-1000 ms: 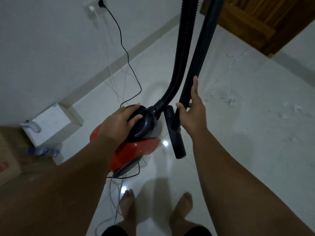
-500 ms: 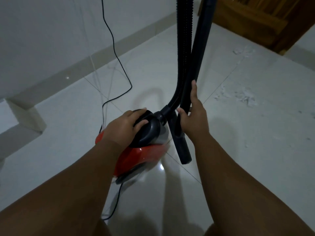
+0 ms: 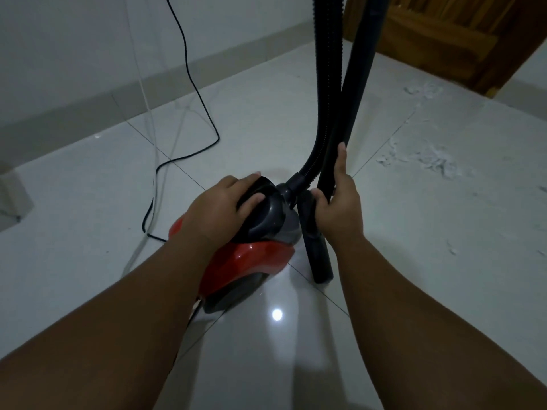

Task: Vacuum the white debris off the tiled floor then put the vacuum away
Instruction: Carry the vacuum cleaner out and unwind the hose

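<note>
A red and dark grey canister vacuum (image 3: 251, 261) sits on the white tiled floor (image 3: 414, 276) in front of me. My left hand (image 3: 219, 208) grips its black top handle. My right hand (image 3: 340, 196) is wrapped around the black rigid wand (image 3: 359, 72), which stands upright with its lower end (image 3: 321, 261) touching the floor. The ribbed black hose (image 3: 327, 69) rises from the vacuum's front beside the wand. White debris (image 3: 426, 158) lies scattered on the tiles to the right, with more debris (image 3: 423, 90) near the door.
A black power cord (image 3: 189, 75) runs from the wall across the floor to the vacuum's rear, alongside thin white cables (image 3: 151, 119). A wooden door (image 3: 444, 34) stands at the upper right. A grey skirting (image 3: 148, 87) lines the wall on the left.
The view has swung right and forward: the wall socket, the white box and my feet have left the frame. The vacuum has shifted with my hands, which keep the same grips.
</note>
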